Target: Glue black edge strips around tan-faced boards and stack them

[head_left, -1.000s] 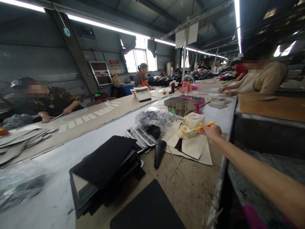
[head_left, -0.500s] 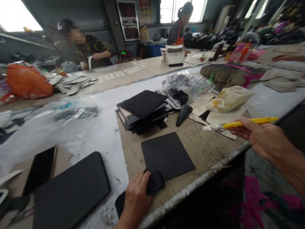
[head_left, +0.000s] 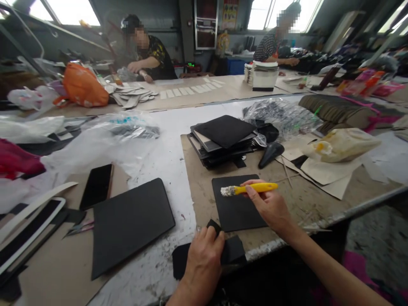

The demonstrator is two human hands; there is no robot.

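Note:
A yellow-handled brush, its bristles coated in whitish stuff, is pinched in my right hand. It hovers over or touches a flat black panel with rounded corners; I cannot tell which. My left hand, fingers curled, grips a folded black strip at the table's front edge, just below the panel. Part of that strip is hidden under the hand. Behind the panel rises a stack of black panels. To the left lies a larger black panel.
A phone and scissors lie at the left. Beyond the panel are a dark pointed object, a yellowish plastic container and a clear plastic bag. Two people work across the table, near an orange bag and white stacked pieces.
My right hand has brought the brush leftward from the table's right side to over the black panel. My left hand keeps hold of the black strip. The view has turned left.

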